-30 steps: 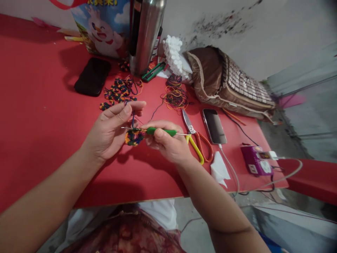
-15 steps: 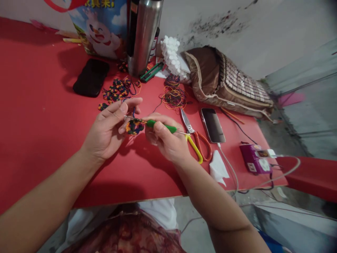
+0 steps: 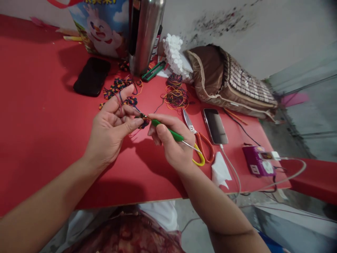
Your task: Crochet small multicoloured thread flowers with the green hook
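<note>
Two phones (image 3: 91, 76) (image 3: 215, 126) beyond the left hand (image 3: 116, 126), pinching crochet (image 3: 143, 123), and right hand (image 3: 172, 138), gripping green hook (image 3: 171, 132).

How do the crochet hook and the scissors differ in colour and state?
The crochet hook has a green grip; the scissors have one yellow and one orange-red handle. The hook is held in the right hand, while the scissors lie on the red table. Both have bare metal parts.

The one view looks from the wearer's head, forward and down over the near edge of the table (image 3: 118, 186), close above both hands (image 3: 107, 137). It reaches the wall (image 3: 237, 38) beyond and the wearer's lap (image 3: 126, 232) below.
</note>
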Available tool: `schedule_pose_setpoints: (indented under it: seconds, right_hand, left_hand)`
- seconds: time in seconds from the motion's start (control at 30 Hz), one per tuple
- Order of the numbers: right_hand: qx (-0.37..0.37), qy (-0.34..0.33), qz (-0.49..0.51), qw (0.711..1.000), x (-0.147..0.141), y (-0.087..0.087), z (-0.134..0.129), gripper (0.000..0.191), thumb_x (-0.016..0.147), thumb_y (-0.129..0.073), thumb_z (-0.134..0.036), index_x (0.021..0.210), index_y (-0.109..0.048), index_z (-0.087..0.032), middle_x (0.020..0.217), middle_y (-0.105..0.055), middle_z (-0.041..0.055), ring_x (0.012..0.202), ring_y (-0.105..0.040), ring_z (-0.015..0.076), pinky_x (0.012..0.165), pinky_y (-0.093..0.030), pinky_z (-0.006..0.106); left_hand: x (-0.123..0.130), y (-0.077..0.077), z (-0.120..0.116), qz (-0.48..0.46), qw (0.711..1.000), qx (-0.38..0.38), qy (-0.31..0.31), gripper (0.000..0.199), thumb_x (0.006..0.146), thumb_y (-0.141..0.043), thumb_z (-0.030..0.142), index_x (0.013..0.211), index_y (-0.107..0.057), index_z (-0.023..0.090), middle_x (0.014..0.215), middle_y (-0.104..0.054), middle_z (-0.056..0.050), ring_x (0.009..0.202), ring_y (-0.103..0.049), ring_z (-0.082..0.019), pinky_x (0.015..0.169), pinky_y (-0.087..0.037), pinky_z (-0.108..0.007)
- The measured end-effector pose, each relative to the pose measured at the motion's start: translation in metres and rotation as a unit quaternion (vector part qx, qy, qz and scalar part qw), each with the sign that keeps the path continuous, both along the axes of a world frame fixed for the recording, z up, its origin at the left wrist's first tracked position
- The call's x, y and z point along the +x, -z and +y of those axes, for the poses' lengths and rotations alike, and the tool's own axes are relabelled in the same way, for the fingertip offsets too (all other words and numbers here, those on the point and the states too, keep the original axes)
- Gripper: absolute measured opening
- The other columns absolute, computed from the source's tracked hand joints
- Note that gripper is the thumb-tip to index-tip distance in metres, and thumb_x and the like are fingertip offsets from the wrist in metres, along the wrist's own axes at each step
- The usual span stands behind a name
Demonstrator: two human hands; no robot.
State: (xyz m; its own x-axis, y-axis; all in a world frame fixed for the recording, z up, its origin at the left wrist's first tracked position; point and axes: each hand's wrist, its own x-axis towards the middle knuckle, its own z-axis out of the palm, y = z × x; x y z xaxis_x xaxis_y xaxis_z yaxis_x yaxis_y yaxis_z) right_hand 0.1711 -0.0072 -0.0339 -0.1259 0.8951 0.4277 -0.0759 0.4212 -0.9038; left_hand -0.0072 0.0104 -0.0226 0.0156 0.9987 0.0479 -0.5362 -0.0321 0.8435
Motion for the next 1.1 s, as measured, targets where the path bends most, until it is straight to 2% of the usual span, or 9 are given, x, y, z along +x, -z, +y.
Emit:
schedule_pose_setpoints:
  seconds: [0.17, 0.27, 0.4, 0.53, 0.63, 0.73, 0.87, 0.97, 1.1]
  right_hand:
    - [0.059, 0.026, -0.036, 0.997, 0.001, 0.008, 0.000, 0.028, 0.112, -0.068, -0.032, 0.138, -0.078, -0.035, 0.104, -0.082, 0.0016, 0.069, -0.066, 0.0117, 0.073, -0.061, 0.032]
    - [0.065, 0.029, -0.041, 0.997, -0.001, 0.011, -0.001, 0.029, 0.111, -0.068, -0.035, 0.139, -0.077, -0.034, 0.106, -0.082, 0.0030, 0.068, -0.065, 0.0121, 0.070, -0.061, 0.032]
    - [-0.039, -0.001, 0.044, 0.998, -0.008, 0.007, 0.000, 0.027, 0.110, -0.069, -0.047, 0.129, -0.079, -0.031, 0.090, -0.079, 0.0008, 0.057, -0.059, 0.0114, 0.053, -0.053, 0.028]
    - [-0.156, -0.086, 0.142, 0.974, -0.011, 0.001, 0.007, 0.025, 0.105, -0.074, -0.052, 0.114, -0.079, -0.029, 0.080, -0.074, -0.0027, 0.050, -0.053, 0.0089, 0.045, -0.042, 0.023]
    - [-0.179, -0.144, 0.176, 0.957, -0.009, -0.002, 0.011, 0.025, 0.105, -0.075, -0.051, 0.111, -0.078, -0.027, 0.076, -0.073, -0.0041, 0.046, -0.046, 0.0065, 0.043, -0.037, 0.021]
    - [-0.167, -0.171, 0.165, 0.957, -0.005, -0.004, 0.009, 0.022, 0.105, -0.076, -0.046, 0.112, -0.079, -0.025, 0.075, -0.074, -0.0036, 0.047, -0.048, 0.0063, 0.045, -0.039, 0.021]
    - [-0.130, -0.157, 0.149, 0.967, -0.003, -0.009, 0.005, 0.021, 0.103, -0.080, -0.042, 0.114, -0.081, -0.024, 0.077, -0.076, -0.0023, 0.049, -0.055, 0.0071, 0.046, -0.045, 0.021]
    - [-0.106, -0.118, 0.173, 0.972, -0.005, -0.010, 0.006, 0.018, 0.105, -0.077, -0.041, 0.113, -0.081, -0.025, 0.077, -0.076, -0.0030, 0.047, -0.053, 0.0059, 0.046, -0.046, 0.020]
    - [-0.124, -0.096, 0.167, 0.973, -0.008, -0.007, 0.007, 0.021, 0.105, -0.076, -0.044, 0.116, -0.080, -0.026, 0.078, -0.072, -0.0044, 0.048, -0.051, 0.0057, 0.047, -0.045, 0.020]
  left_hand:
    - [-0.001, 0.000, -0.004, -0.006, 1.000, -0.023, 0.004, 0.056, 0.077, -0.100, 0.014, 0.125, -0.084, 0.037, 0.087, -0.078, 0.003, 0.076, -0.068, -0.014, 0.069, -0.061, -0.027]
    - [0.000, -0.001, -0.006, -0.010, 0.999, -0.035, 0.003, 0.056, 0.078, -0.100, 0.015, 0.127, -0.083, 0.036, 0.087, -0.077, 0.004, 0.072, -0.065, -0.013, 0.063, -0.058, -0.026]
    - [0.001, -0.003, -0.008, 0.003, 1.000, -0.024, -0.014, 0.060, 0.079, -0.098, 0.015, 0.131, -0.080, 0.039, 0.088, -0.075, 0.005, 0.077, -0.069, -0.014, 0.069, -0.061, -0.028]
    - [0.002, -0.005, -0.009, -0.006, 0.999, -0.039, -0.008, 0.058, 0.078, -0.098, 0.014, 0.128, -0.082, 0.040, 0.088, -0.075, 0.006, 0.077, -0.068, -0.013, 0.071, -0.062, -0.029]
    - [0.001, -0.005, -0.006, -0.029, 0.997, -0.065, 0.014, 0.058, 0.074, -0.099, 0.010, 0.122, -0.084, 0.038, 0.084, -0.073, 0.007, 0.071, -0.064, -0.011, 0.066, -0.059, -0.026]
    - [-0.001, -0.004, -0.003, -0.049, 0.995, -0.070, 0.048, 0.060, 0.071, -0.100, 0.008, 0.122, -0.084, 0.035, 0.079, -0.072, 0.007, 0.071, -0.067, -0.011, 0.067, -0.060, -0.023]
    - [0.000, -0.002, -0.003, -0.045, 0.996, -0.038, 0.061, 0.065, 0.071, -0.101, 0.011, 0.129, -0.079, 0.032, 0.080, -0.074, 0.006, 0.074, -0.072, -0.013, 0.073, -0.063, -0.025]
    - [0.003, -0.001, -0.006, -0.020, 0.999, -0.016, 0.036, 0.059, 0.074, -0.102, 0.015, 0.126, -0.079, 0.031, 0.083, -0.073, 0.005, 0.070, -0.068, -0.013, 0.066, -0.061, -0.027]
    - [0.004, -0.001, -0.007, -0.013, 0.999, -0.027, 0.016, 0.058, 0.075, -0.101, 0.016, 0.126, -0.080, 0.034, 0.090, -0.074, 0.004, 0.070, -0.066, -0.014, 0.062, -0.059, -0.029]
